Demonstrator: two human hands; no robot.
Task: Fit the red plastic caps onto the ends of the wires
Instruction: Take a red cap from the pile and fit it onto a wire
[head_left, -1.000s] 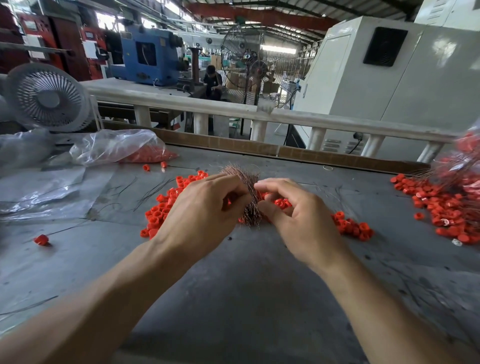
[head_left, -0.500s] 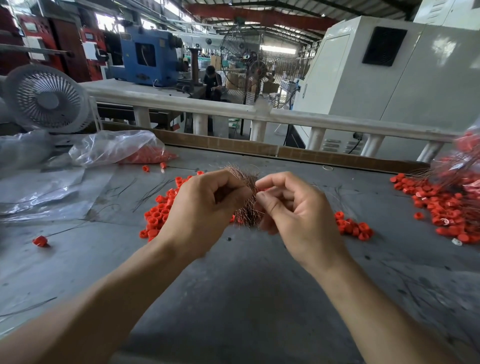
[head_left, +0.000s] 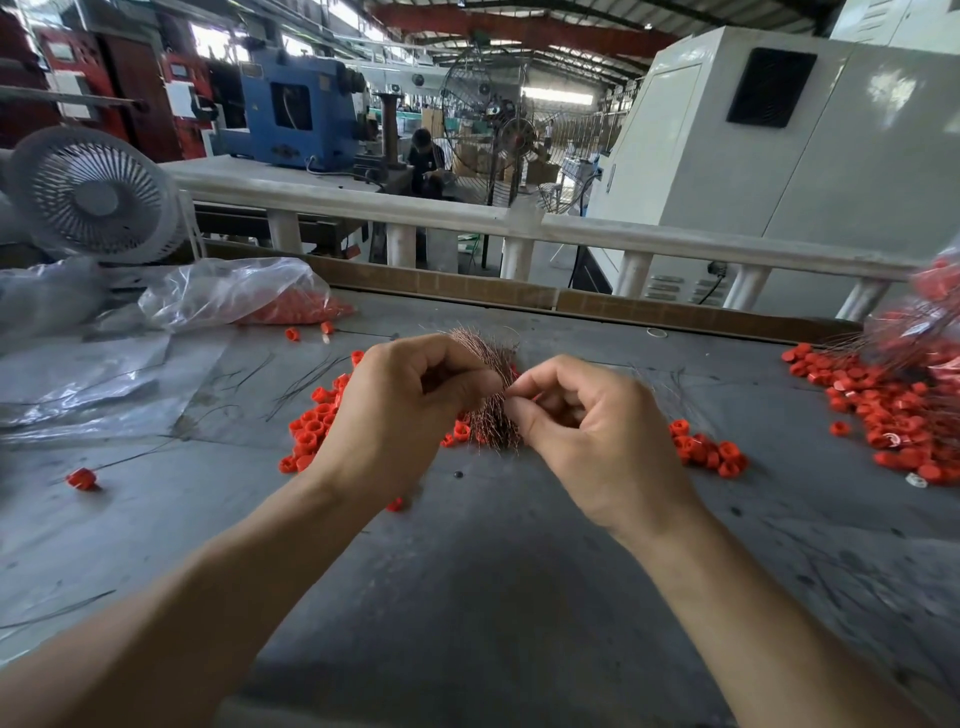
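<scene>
My left hand (head_left: 400, 410) grips a bundle of thin copper-coloured wires (head_left: 491, 364) that fans out above and below its fingers, over the middle of the grey table (head_left: 467, 597). My right hand (head_left: 592, 431) is right beside it, thumb and forefinger pinching at one wire in the bundle; whether a cap sits between those fingers is hidden. Loose red caps (head_left: 311, 426) lie in a heap left of my left hand. A smaller heap of red caps (head_left: 706, 449) lies right of my right hand.
A clear plastic bag (head_left: 234, 291) holding red caps lies at the back left, beside flat plastic sheets. A big pile of caps with wires (head_left: 898, 415) fills the right edge. A single cap (head_left: 81, 478) lies far left. A white fan (head_left: 93, 195) and a railing stand behind.
Both hands have lifted slightly off the table with the bundle and drawn closer. My right fingers have gone from the caps under the bundle to pinching at a wire.
</scene>
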